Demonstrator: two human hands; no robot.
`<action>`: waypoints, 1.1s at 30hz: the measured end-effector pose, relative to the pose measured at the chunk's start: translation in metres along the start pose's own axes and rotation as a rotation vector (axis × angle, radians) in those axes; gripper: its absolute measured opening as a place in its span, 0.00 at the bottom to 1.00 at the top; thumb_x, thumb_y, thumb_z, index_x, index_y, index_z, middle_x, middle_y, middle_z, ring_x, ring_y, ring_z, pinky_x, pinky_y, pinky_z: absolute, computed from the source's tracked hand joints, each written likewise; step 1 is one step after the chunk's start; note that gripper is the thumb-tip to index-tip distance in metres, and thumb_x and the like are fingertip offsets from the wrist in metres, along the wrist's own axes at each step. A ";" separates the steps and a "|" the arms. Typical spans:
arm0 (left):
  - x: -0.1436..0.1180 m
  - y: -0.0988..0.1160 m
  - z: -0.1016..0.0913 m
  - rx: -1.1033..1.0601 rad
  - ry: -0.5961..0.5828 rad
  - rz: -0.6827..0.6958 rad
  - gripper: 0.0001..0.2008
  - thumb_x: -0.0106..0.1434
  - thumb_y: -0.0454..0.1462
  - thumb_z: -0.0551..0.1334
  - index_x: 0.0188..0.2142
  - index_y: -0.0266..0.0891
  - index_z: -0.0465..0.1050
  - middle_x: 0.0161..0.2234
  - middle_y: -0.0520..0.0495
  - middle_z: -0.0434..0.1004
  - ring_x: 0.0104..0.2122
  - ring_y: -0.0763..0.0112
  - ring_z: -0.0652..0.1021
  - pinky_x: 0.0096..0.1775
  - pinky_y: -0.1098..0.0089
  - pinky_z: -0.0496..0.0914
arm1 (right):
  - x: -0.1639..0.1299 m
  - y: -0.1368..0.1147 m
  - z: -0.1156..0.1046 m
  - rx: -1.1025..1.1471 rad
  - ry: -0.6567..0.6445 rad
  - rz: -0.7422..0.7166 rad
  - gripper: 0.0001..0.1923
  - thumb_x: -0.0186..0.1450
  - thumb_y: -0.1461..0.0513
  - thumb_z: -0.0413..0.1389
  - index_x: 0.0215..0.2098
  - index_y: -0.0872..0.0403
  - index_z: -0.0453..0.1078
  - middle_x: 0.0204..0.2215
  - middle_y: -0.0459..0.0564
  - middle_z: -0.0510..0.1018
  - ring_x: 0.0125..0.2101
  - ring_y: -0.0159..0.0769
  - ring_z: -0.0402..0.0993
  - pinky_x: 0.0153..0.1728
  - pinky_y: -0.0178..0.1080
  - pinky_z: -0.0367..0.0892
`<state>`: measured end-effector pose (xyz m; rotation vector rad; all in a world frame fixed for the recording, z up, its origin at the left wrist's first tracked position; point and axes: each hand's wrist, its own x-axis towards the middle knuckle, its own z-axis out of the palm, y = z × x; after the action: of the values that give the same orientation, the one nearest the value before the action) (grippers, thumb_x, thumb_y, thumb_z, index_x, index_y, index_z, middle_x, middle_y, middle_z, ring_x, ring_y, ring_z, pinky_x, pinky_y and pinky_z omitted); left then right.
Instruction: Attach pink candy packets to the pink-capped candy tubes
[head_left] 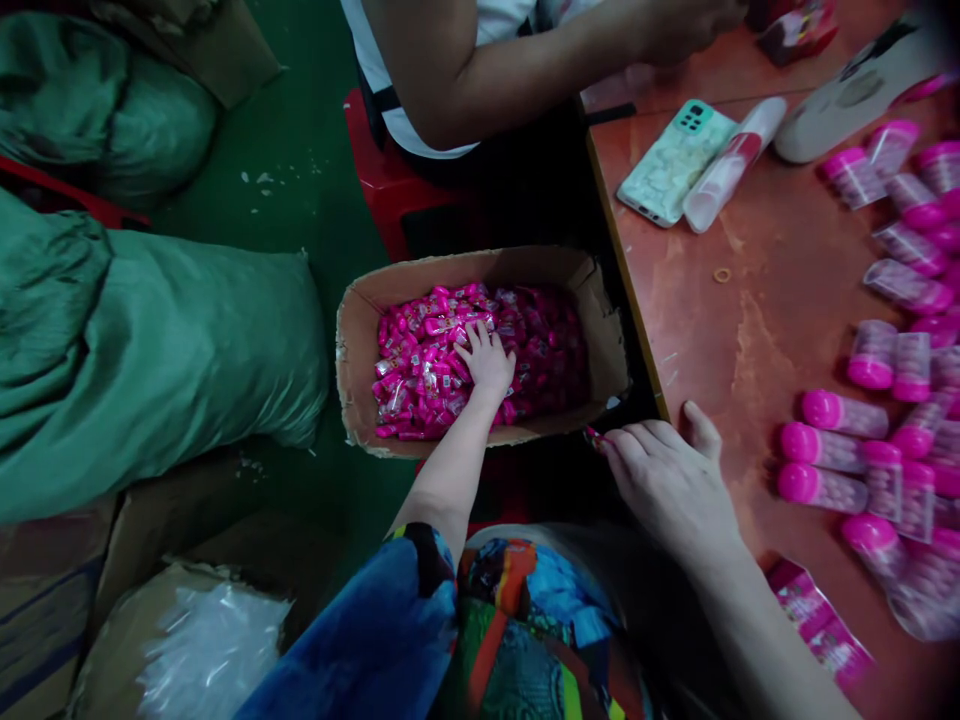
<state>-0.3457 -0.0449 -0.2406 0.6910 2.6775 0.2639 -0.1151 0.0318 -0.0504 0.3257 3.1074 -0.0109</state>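
Note:
My left hand (pixel 489 365) reaches into a cardboard box (pixel 356 330), its fingers spread on a heap of small pink wrapped packets (pixel 420 370). It does not visibly grip any of them. At the table's near edge, my right hand (pixel 671 485) is closed at the fingertips on a small pink packet (pixel 594 437), mostly hidden by the fingers. The thumb of that hand points away over the tabletop. To its right lie several clear tubes with pink caps (pixel 823 487) and small pink contents.
On the brown table (pixel 697 330) lie a phone (pixel 675 160), a clear roll (pixel 735 165) and a pink box (pixel 817 620). A co-worker's arm (pixel 540 80) crosses the far side. Green sacks (pixel 217 340) and a carton of clear bags (pixel 210 640) stand left.

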 end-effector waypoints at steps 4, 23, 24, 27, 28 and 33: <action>-0.016 -0.012 -0.017 -0.033 0.104 -0.008 0.31 0.73 0.50 0.47 0.64 0.34 0.68 0.74 0.35 0.48 0.73 0.41 0.45 0.66 0.34 0.39 | 0.001 -0.001 0.000 -0.011 -0.001 0.010 0.13 0.74 0.62 0.50 0.36 0.53 0.74 0.31 0.48 0.82 0.37 0.40 0.72 0.67 0.58 0.44; -0.082 -0.142 -0.024 -0.076 0.020 -0.437 0.16 0.67 0.40 0.57 0.48 0.37 0.80 0.52 0.31 0.79 0.56 0.40 0.73 0.62 0.33 0.49 | 0.003 -0.004 -0.004 -0.086 -0.019 0.019 0.13 0.74 0.61 0.52 0.33 0.53 0.73 0.28 0.46 0.80 0.36 0.38 0.73 0.67 0.57 0.44; -0.080 -0.144 -0.026 -0.083 0.026 -0.444 0.16 0.66 0.39 0.58 0.48 0.37 0.80 0.52 0.31 0.79 0.56 0.39 0.73 0.62 0.33 0.49 | 0.003 -0.004 -0.004 -0.085 -0.020 0.017 0.12 0.74 0.61 0.52 0.34 0.53 0.73 0.28 0.46 0.80 0.36 0.38 0.73 0.67 0.57 0.44; -0.069 -0.146 -0.031 -0.122 0.084 -0.454 0.17 0.66 0.38 0.58 0.51 0.36 0.78 0.55 0.30 0.76 0.58 0.42 0.72 0.62 0.38 0.54 | 0.003 -0.003 -0.003 -0.083 -0.024 0.013 0.11 0.74 0.61 0.52 0.35 0.53 0.73 0.29 0.46 0.80 0.37 0.39 0.73 0.67 0.58 0.44; -0.063 -0.145 -0.033 -0.142 0.107 -0.451 0.18 0.67 0.38 0.56 0.53 0.36 0.77 0.56 0.31 0.75 0.59 0.44 0.71 0.62 0.43 0.56 | 0.003 -0.003 -0.003 -0.084 -0.023 0.013 0.11 0.74 0.61 0.52 0.35 0.53 0.73 0.29 0.46 0.80 0.37 0.39 0.73 0.67 0.58 0.44; -0.025 -0.136 -0.030 -0.300 0.131 -0.471 0.21 0.70 0.41 0.56 0.56 0.33 0.75 0.53 0.32 0.78 0.54 0.52 0.77 0.55 0.58 0.68 | 0.002 -0.002 -0.002 -0.090 -0.013 0.010 0.12 0.74 0.61 0.52 0.34 0.53 0.73 0.28 0.46 0.80 0.37 0.39 0.72 0.67 0.57 0.45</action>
<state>-0.3953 -0.1780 -0.2420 -0.0517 2.7388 0.5781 -0.1179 0.0301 -0.0484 0.3380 3.0813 0.1255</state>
